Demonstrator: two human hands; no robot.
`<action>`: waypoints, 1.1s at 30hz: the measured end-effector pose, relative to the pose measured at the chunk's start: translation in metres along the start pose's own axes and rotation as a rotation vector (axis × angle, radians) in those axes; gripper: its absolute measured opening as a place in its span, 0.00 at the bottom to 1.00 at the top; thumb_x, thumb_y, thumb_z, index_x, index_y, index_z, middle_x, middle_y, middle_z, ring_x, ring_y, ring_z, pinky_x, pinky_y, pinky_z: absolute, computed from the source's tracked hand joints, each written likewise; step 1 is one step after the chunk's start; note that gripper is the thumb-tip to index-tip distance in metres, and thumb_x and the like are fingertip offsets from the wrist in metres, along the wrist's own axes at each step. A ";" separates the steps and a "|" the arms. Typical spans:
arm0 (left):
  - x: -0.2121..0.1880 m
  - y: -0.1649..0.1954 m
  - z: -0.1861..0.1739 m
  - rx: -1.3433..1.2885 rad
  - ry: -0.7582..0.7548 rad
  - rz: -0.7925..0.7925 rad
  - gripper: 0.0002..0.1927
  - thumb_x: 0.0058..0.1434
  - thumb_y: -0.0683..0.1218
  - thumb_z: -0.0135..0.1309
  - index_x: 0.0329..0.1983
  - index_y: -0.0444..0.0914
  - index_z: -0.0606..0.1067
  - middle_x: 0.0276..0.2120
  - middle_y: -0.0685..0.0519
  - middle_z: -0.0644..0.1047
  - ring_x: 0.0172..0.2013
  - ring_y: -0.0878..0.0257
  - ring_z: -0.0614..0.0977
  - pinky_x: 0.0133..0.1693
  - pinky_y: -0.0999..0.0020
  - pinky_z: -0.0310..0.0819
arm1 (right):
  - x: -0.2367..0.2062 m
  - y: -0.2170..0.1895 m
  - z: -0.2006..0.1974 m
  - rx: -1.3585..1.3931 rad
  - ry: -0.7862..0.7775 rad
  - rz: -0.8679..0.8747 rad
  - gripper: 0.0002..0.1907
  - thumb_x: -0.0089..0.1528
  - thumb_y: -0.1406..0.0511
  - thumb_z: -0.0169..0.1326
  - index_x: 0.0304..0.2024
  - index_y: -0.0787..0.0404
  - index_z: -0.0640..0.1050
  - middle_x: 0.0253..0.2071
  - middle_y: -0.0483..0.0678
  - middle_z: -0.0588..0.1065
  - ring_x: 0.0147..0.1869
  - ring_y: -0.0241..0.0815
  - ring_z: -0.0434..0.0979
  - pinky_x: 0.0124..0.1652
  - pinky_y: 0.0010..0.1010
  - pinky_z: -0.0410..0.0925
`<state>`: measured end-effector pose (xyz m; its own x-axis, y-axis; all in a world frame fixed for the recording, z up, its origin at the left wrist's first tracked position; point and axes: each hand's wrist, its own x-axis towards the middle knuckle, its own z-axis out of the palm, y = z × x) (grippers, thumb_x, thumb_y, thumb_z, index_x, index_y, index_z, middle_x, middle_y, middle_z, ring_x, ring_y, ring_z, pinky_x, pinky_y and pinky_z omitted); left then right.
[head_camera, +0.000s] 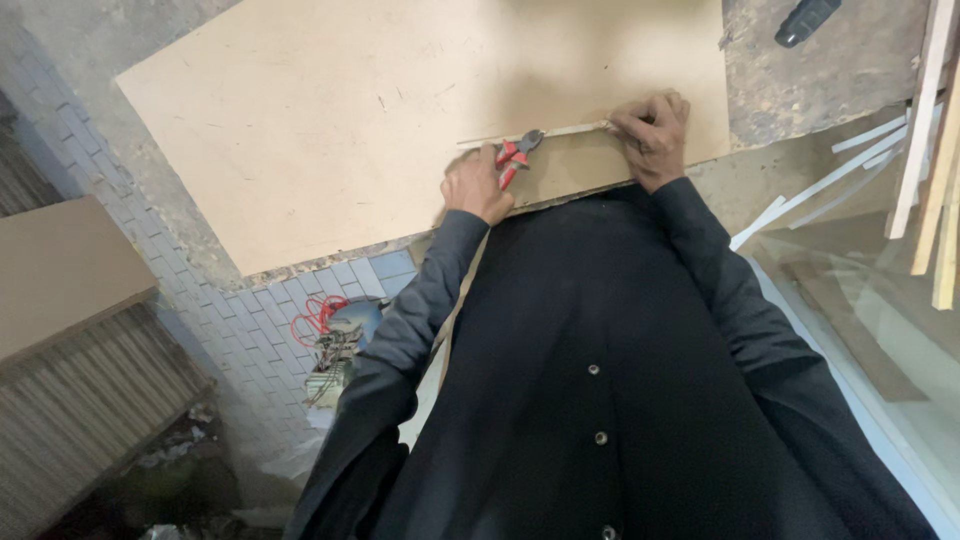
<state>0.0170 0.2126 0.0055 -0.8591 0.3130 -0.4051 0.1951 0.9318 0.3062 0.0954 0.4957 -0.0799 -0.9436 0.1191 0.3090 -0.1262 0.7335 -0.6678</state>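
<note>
A large tan board (380, 110) lies flat on a rough workbench. My left hand (477, 187) grips red-handled pliers (516, 155) at the board's near edge, with the jaws closed on a thin pale wooden strip (560, 132). My right hand (655, 135) presses the strip's right end down on the board with its fingertips. The strip runs roughly level between both hands. My dark sleeves and buttoned dark garment fill the lower middle of the view.
A dark tool (806, 20) lies on the bench at the top right. Several pale wooden strips (925, 130) lean at the right above a glass pane (880, 310). On the tiled floor at the left sit red wires (318, 315) and a brown board (60, 270).
</note>
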 end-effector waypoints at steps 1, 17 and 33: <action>-0.001 0.000 0.001 -0.003 0.001 -0.009 0.21 0.45 0.44 0.60 0.44 0.39 0.71 0.39 0.44 0.79 0.43 0.42 0.80 0.41 0.44 0.71 | 0.000 0.000 0.000 0.007 0.003 0.001 0.09 0.63 0.66 0.68 0.45 0.52 0.86 0.40 0.45 0.69 0.51 0.49 0.66 0.53 0.42 0.59; -0.015 0.013 -0.003 -0.081 0.054 -0.046 0.22 0.46 0.47 0.64 0.44 0.39 0.75 0.39 0.46 0.80 0.44 0.44 0.80 0.45 0.48 0.73 | 0.000 0.001 -0.002 0.026 0.050 -0.052 0.11 0.60 0.69 0.66 0.46 0.53 0.86 0.41 0.45 0.70 0.51 0.50 0.67 0.53 0.41 0.60; -0.014 0.018 0.019 0.122 0.167 -0.014 0.30 0.40 0.41 0.63 0.49 0.38 0.70 0.40 0.46 0.75 0.43 0.45 0.78 0.46 0.49 0.71 | -0.016 0.004 0.001 -0.109 0.021 -0.115 0.13 0.61 0.62 0.70 0.48 0.53 0.85 0.39 0.44 0.71 0.48 0.47 0.68 0.51 0.42 0.60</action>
<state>0.0419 0.2287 0.0004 -0.9268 0.2741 -0.2566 0.2296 0.9545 0.1906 0.1101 0.4960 -0.0886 -0.9179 0.0432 0.3945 -0.1984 0.8110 -0.5503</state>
